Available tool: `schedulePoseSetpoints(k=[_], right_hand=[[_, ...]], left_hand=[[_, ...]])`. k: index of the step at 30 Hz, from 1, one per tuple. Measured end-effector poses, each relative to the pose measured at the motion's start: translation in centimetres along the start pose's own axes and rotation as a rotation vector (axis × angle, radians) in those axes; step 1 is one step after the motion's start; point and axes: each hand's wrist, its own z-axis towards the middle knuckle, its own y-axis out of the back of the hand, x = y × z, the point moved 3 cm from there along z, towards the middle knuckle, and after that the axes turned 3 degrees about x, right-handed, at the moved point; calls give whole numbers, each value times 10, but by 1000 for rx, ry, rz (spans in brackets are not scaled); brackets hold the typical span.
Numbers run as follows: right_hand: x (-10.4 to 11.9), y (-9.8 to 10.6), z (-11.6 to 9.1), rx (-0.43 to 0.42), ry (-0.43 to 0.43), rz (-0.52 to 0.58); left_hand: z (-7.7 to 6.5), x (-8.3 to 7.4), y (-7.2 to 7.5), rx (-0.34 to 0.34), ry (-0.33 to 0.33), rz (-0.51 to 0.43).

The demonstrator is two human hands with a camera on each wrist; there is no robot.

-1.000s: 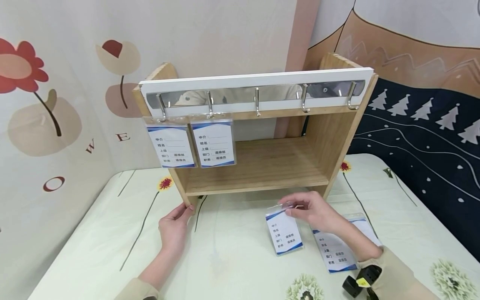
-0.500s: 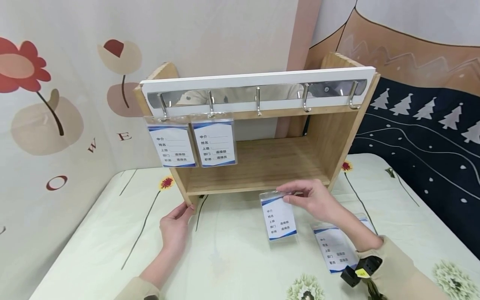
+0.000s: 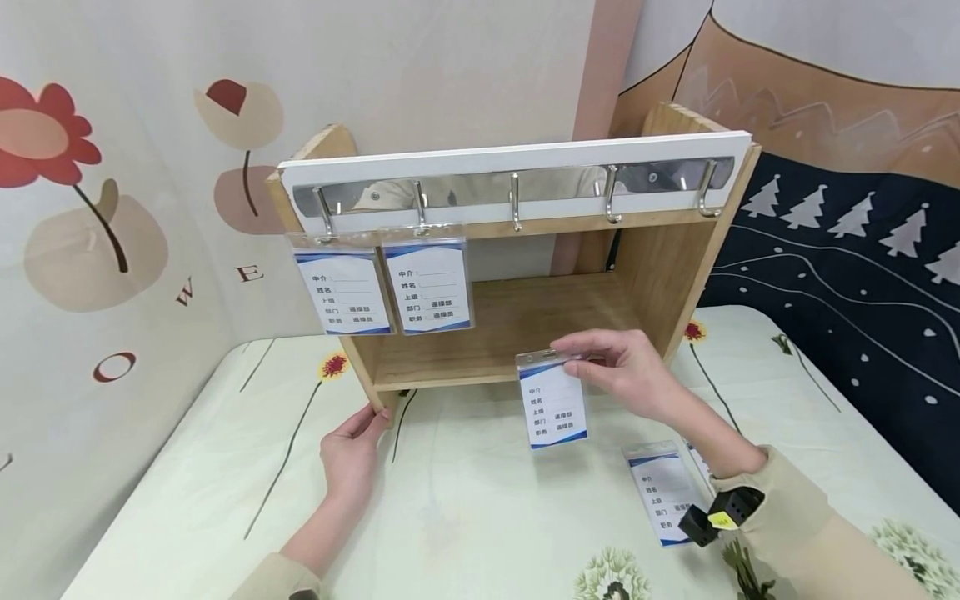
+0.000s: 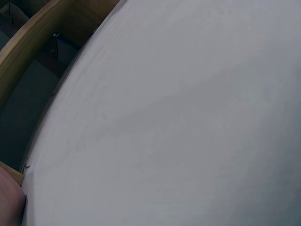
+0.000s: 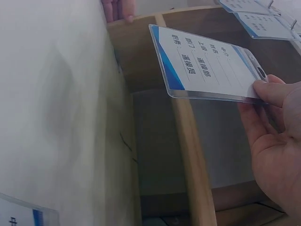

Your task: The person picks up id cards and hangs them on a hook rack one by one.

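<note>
My right hand (image 3: pixel 633 375) pinches the top right corner of a name badge (image 3: pixel 553 407) in a transparent sleeve, thumb in front. The badge hangs above the table, before the shelf's lower front edge; its slotted top shows in the right wrist view, where the thumb (image 5: pixel 270 90) presses its face. At the lower left corner of the wooden shelf (image 3: pixel 675 267), my left hand (image 3: pixel 351 458) grips the side panel's foot between thumb and fingers. Two similar badges, a left one (image 3: pixel 347 292) and a right one (image 3: pixel 427 287), hang from the two leftmost hooks.
A white rail (image 3: pixel 480 162) with several metal hooks spans the shelf's top front; the middle hook (image 3: pixel 515 204) and those right of it bear nothing. Another badge (image 3: pixel 663 496) lies on the flowered tablecloth (image 3: pixel 465 517), with one more partly hidden under my right forearm.
My right hand has lifted the badge up from near the tablecloth and slightly left, toward the shelf. My left hand stays at the shelf's foot.
</note>
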Motion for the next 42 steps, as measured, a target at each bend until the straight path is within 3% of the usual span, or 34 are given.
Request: schedulePoseSetpoints(k=[12, 28, 42], right_hand=[[16, 8, 10, -38, -33, 6], [37, 13, 19, -171, 170, 71], [52, 15, 26, -229, 259, 101]], left_hand=[[-1, -1, 1, -1, -3, 8], [1, 0, 0, -4, -7, -10], [0, -2, 1, 9, 2, -1]])
